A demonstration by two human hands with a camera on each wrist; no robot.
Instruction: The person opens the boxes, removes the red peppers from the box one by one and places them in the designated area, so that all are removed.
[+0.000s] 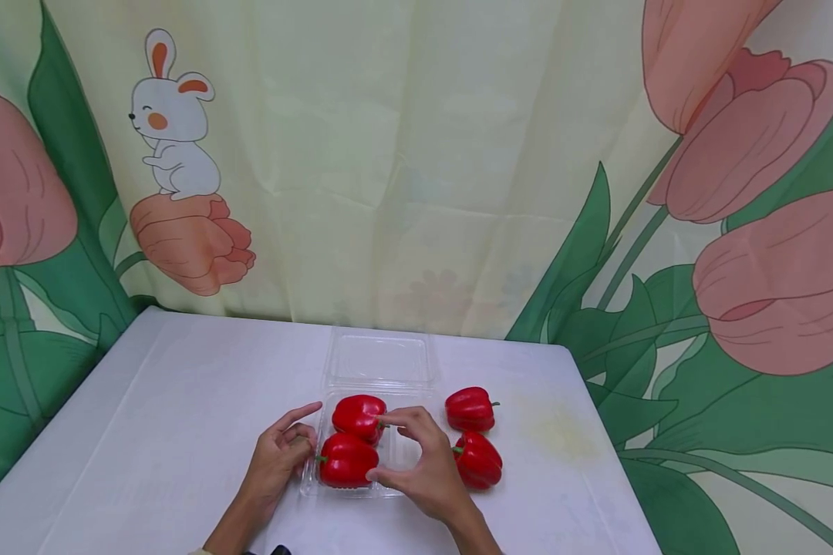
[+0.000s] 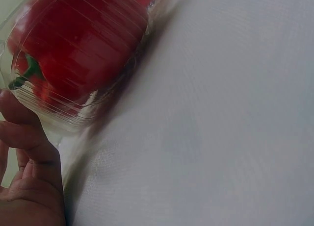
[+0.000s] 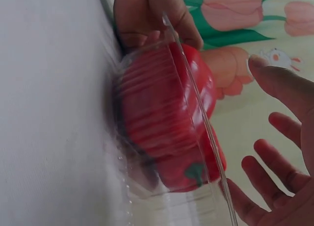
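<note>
Bare forearms [image 1: 475, 533] come in at the near side, my hands at a clear tray [image 1: 404, 455] with its lid [image 1: 380, 359] laid back far. Two red peppers [image 1: 350, 461] lie in its left part, the near one lengthwise left to right, stem left. Two loose peppers [image 1: 479, 462] lie right of the tray, nearer my right hand [image 1: 432, 474], which arches over the tray, thumb and forefinger spread wide, grasping nothing. My left hand [image 1: 282, 451], also empty, has forefinger out, others loosely bent, beside the left wall; I can't tell whether it touches.
</note>
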